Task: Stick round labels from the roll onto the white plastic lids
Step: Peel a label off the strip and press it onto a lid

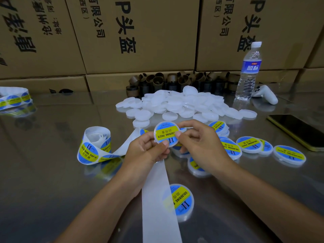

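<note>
White lid (166,132): held up off the table, right of the label roll (93,146) and a little beyond it. A blue-and-yellow round label covers its face.
Left hand (145,149): thumb and curled fingers pinch the lid's lower-left rim.
Right hand (199,142): thumb tip lies on the label's right edge, with the fingers curled behind the lid, gripping it.
Backing strip (157,199): runs from the label roll, passes beneath the left hand and carries on toward the person, bare of labels.
Blank lids (175,104): heaped beyond the label roll, off to its right.
Labelled lids (250,144): scattered well to the right of the label roll, and one more lies beside the strip, nearer the person.
Step, as judged: the label is being pressed flat, and the lid looks close to ready for the finished group.
Risk at the edge: if the thumb stops short of the rim, the label's border may stay lifted or hold a bubble or crease.
Risk in the grip: the hold is only on the rim of slick plastic, so hard thumb pressure could tip the lid out of the fingers.
Risk from the strip: the loose strip lies under the left hand, so a careless pull could drag the label roll over or kink the strip.
</note>
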Motion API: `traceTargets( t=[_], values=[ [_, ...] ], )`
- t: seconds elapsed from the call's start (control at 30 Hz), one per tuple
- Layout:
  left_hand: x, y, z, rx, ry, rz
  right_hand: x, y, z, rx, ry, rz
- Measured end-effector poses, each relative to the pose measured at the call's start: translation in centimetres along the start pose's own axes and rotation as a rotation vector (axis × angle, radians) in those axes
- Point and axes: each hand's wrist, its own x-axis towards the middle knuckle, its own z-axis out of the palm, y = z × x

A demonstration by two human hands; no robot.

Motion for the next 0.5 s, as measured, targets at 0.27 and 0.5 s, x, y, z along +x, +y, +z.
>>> traceTargets(
  t=[0.27, 0.5],
  values=[
    [0.1, 0.4, 0.0, -0.042, 0.094, -0.05, 1.3, 1.5, -2.1, -0.186, 0.173, 0.012],
    [-0.1, 0.6, 0.3, -0.003, 0.103, -0.044, 1.1, 2.4, -2.5, -0.655, 0.188, -0.002]
  ],
)
